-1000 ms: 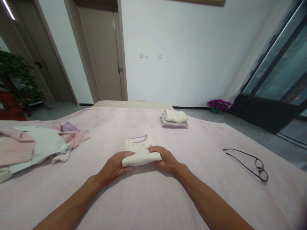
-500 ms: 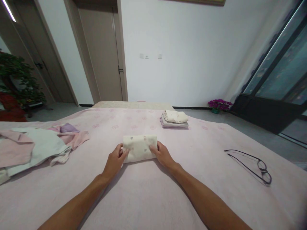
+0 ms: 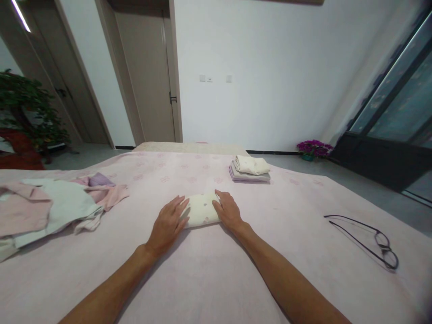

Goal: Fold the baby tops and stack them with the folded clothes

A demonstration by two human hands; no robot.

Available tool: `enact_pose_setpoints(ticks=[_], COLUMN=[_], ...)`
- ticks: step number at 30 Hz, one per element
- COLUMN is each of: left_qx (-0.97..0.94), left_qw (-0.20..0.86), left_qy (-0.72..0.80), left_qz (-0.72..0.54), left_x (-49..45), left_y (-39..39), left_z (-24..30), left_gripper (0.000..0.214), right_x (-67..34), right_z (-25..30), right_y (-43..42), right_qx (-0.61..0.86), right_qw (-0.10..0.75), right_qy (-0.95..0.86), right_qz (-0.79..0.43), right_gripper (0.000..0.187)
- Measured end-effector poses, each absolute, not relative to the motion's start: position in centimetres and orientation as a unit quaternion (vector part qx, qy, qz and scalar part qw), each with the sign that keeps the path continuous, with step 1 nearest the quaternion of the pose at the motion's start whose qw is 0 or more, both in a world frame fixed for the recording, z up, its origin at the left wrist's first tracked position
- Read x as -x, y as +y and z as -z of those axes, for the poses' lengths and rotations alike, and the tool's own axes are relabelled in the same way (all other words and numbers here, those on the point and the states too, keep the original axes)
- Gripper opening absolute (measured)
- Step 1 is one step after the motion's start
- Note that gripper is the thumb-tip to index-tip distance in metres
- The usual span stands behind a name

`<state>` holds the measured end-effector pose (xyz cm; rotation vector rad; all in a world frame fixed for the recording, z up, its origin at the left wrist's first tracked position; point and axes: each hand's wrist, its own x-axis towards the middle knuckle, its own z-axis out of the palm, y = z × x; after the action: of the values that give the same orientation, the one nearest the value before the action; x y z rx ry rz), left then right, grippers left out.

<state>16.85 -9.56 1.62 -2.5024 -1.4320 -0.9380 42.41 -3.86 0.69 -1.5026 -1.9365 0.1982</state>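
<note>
A small cream garment (image 3: 201, 209), folded into a compact bundle, lies on the pink bed cover (image 3: 216, 270) in front of me. My left hand (image 3: 168, 223) rests flat with fingers stretched out against the bundle's left side. My right hand (image 3: 228, 210) lies flat with fingers extended over its right end. Neither hand grips the cloth.
A neat stack of folded clothes (image 3: 249, 168) sits further back on the right. A loose heap of pink, white and lilac clothes (image 3: 50, 204) lies at the left. Black-framed glasses (image 3: 367, 238) lie at the right. Doors, a plant and a flower pot stand beyond the bed.
The garment's near half was folded away from me over its collar, leaving a compact bundle. Both hands then let go and flattened onto its two sides.
</note>
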Motion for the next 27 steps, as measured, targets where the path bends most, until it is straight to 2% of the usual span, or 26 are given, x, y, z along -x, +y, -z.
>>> enact_pose_setpoints(ticks=[4, 8, 17, 22, 24, 27], left_qx=[0.879, 0.868, 0.851, 0.844, 0.843, 0.842], left_qw=[0.056, 0.055, 0.102, 0.088, 0.078, 0.070], left_qy=[-0.426, -0.458, -0.477, -0.487, -0.484, -0.466], left_qz=[0.204, 0.187, 0.196, 0.206, 0.223, 0.262], left_x=[-17.7, -18.2, -20.0, -20.6, -20.3, -19.4], left_y=[-9.7, -9.7, -9.6, -9.1, -8.8, -8.2], left_z=[-0.7, -0.3, -1.7, -2.9, -2.9, -2.4], left_gripper=[0.060, 0.058, 0.056, 0.043, 0.039, 0.036], right_x=[-43.4, -44.6, -44.9, -45.0, -44.7, -43.5], right_z=[0.1, 0.9, 0.7, -0.7, -1.7, -3.0], right_y=[-3.1, -2.3, -3.2, -4.5, -5.4, -6.9], right_qx=[0.525, 0.531, 0.533, 0.491, 0.446, 0.350], right_qw=[0.291, 0.297, 0.413, 0.452, 0.444, 0.363], right_qy=[-0.797, -0.788, -0.729, -0.740, -0.776, -0.863], right_qz=[-0.071, -0.091, -0.121, -0.079, -0.035, 0.012], right_gripper=[0.046, 0.046, 0.042, 0.038, 0.040, 0.058])
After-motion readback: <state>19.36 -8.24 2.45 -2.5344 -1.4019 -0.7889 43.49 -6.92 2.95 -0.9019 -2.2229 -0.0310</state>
